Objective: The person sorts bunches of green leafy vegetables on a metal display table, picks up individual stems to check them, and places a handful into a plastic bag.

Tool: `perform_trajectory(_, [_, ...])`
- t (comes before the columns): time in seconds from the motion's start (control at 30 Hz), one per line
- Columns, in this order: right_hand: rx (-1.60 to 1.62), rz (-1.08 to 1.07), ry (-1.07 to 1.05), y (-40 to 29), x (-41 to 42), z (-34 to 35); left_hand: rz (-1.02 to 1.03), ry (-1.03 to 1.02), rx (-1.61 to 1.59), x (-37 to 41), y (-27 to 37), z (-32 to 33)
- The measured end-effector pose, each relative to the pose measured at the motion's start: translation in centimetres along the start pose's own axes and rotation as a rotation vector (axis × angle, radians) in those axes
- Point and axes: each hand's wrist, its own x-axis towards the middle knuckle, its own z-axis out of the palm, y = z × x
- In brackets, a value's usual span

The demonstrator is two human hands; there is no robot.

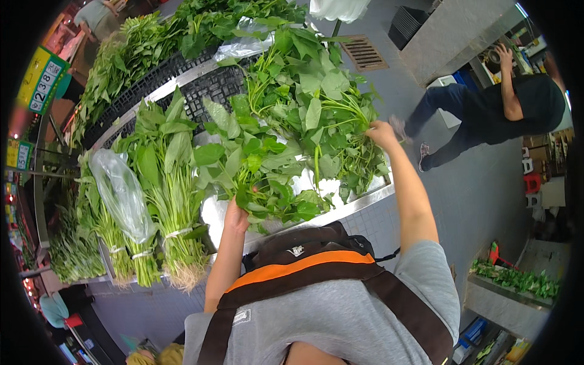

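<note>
My left hand [236, 216] is closed around the lower part of a bunch of leafy greens [248, 159] near the front edge of the metal stall tray [360, 199]. Leaves cover some of its fingers. Farther right, my right hand [383, 135] grips the gathered stem ends of another leafy bunch [331, 86], whose leaves point left and away from me. Loose sweet-potato-like leaves lie between the two hands. Left of my left hand, long-leaved greens [175, 182] with pale roots lie tied with a white band.
A clear plastic bag [121, 196] lies on bundled greens at left. Black plastic crates [200, 96] sit behind, under more greens. Price signs [43, 82] stand at far left. A person in dark clothes [492, 107] strides along the right aisle. My brown-and-orange bag [305, 262] hangs against the tray's front edge.
</note>
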Motion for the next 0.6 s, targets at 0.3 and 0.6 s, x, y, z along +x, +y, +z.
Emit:
perform_trajectory(0.3, [0.429,0.209,-0.065,-2.6,-1.5,0.4,-0.112,0.083,0.077,0.7,-2.7,-3.4])
perform_trajectory(0.6, [0.388,0.032,0.079,-3.0,-1.3,0.0,-0.08,-0.08,-0.038,0.0,-0.4,-0.2])
